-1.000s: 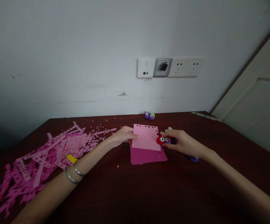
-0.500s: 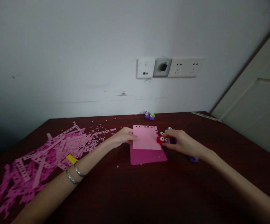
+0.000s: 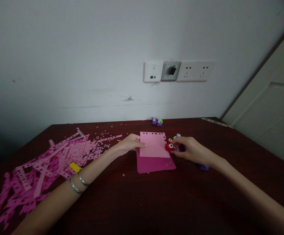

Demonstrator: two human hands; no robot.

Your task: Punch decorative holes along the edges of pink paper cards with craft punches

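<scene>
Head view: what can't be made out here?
All in the head view:
- Left hand: fingers under the light pink sheet, hidden by it.
- Dark pink sheet: upper part, covered by the light one.
- Pieces behind the front red piece: partly hidden by the right hand.
- Yellow piece: one end, behind the left forearm.
- Patterned strip: markings too small.

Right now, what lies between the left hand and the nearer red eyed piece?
In the head view, the light pink sheet spans that stretch: the left hand grips its left edge; the red piece is at its right edge.
</scene>
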